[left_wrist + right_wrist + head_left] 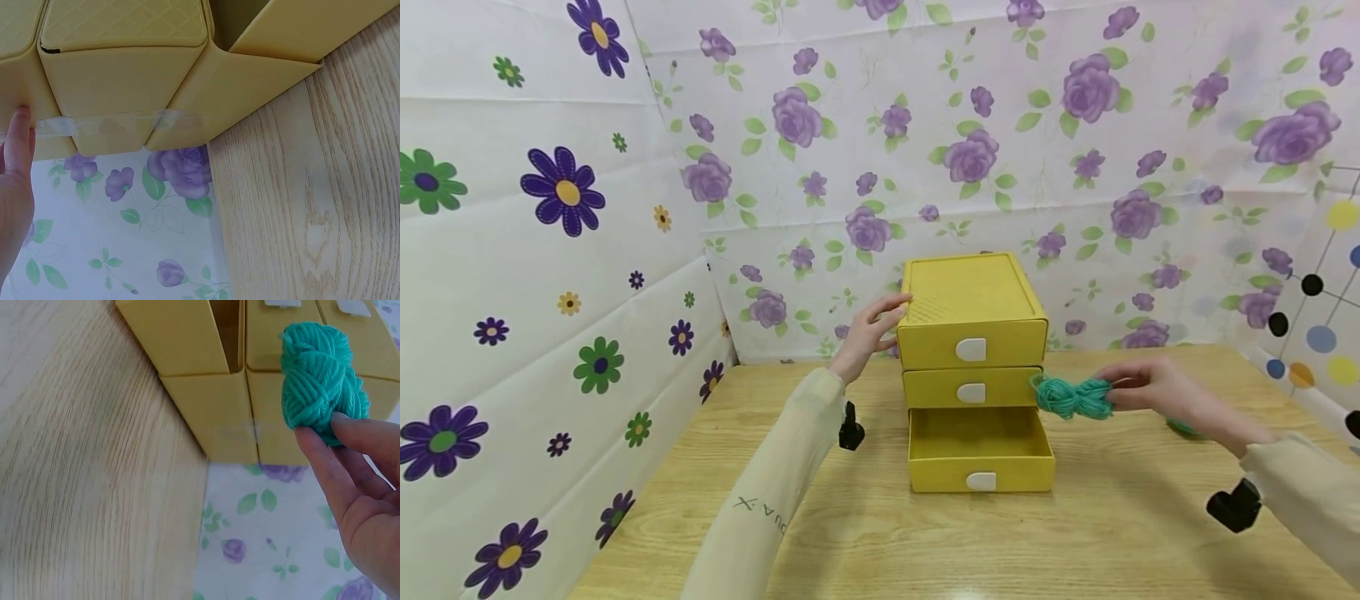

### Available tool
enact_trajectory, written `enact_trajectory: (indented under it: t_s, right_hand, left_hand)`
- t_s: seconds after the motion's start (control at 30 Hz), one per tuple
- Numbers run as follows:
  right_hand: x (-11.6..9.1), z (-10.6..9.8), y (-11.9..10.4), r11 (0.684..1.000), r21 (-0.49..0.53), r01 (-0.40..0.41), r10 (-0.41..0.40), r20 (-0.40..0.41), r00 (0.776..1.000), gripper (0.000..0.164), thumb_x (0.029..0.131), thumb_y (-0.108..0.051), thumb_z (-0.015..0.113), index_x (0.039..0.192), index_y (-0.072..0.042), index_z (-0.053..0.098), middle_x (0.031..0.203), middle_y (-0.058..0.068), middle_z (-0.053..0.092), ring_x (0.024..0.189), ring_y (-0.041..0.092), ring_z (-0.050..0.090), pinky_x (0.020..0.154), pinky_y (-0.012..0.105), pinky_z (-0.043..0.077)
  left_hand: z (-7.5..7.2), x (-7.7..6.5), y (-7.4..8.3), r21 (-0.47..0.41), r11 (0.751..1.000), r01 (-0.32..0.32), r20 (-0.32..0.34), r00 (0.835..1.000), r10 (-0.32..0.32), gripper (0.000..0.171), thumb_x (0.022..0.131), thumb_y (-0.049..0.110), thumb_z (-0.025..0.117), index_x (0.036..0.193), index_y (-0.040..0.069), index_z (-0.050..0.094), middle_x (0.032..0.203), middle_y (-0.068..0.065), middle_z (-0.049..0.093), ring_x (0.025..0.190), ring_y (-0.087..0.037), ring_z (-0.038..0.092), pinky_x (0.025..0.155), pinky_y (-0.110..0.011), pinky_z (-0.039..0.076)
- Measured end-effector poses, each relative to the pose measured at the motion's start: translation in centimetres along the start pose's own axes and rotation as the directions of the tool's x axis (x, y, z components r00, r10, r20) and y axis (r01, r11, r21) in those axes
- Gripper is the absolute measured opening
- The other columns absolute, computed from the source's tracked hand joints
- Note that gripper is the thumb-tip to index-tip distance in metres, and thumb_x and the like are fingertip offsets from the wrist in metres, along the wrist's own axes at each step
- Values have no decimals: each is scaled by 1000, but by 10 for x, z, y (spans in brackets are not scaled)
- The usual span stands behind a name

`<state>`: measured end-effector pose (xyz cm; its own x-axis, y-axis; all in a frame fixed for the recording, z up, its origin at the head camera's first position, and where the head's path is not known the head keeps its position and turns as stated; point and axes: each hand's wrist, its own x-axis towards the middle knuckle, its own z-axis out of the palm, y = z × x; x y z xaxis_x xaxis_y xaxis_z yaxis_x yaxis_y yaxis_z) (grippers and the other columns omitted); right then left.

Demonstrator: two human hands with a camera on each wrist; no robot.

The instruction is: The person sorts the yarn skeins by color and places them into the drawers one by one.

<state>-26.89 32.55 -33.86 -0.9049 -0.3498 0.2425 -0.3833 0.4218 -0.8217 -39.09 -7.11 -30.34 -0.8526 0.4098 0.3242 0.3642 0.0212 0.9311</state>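
A yellow three-drawer box [970, 287] stands on the table, its white-tabbed drawers facing me. The bottom drawer [981, 475] is pulled out and looks bare inside; the two above it are closed. My left hand [868, 333] rests with its fingers against the box's upper left side, and one fingertip [22, 115] touches that side in the left wrist view. To the right of the box, my right hand [1157, 392] pinches a teal yarn skein [1073, 398] by one end, above the table. In the right wrist view the skein [322, 378] is held between thumb and fingers.
Another green thing [1183, 427] lies on the wooden table [865, 542], partly hidden behind my right forearm. Flowered sheets [820, 208] hang behind the table and to the left; a dotted sheet [1318, 333] hangs at the right. Clear tape [125, 124] runs along the box's side.
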Motion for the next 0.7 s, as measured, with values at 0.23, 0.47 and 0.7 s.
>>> enact_trajectory:
  t_s: [0.23,0.47,0.7]
  right_hand:
    - [10,18,-14,1000,23,-16,14,54,998,34,85,-7,64,113,11,57,100,20,61,85,20,61,71,32,50]
    - [26,43,-23,1000,11,7,-8,84,996,29,84,-5,64,110,7,61,100,18,61,85,22,62,70,32,50]
    - [40,65,-31,997,44,56,-60,102,993,24,84,0,63,106,8,62,95,15,63,82,22,62,69,32,51]
  left_hand:
    - [3,-10,18,-16,1000,3,52,999,-2,42,96,25,48,134,9,45,129,-7,41,119,-20,37,88,-45,39]
    - [4,-13,24,-19,1000,7,50,999,-6,42,96,24,48,134,7,45,129,-6,41,119,-19,38,88,-44,40]
    - [3,-11,19,-27,1000,7,31,1000,-6,39,94,27,51,131,13,49,127,-3,44,116,-16,40,87,-43,41]
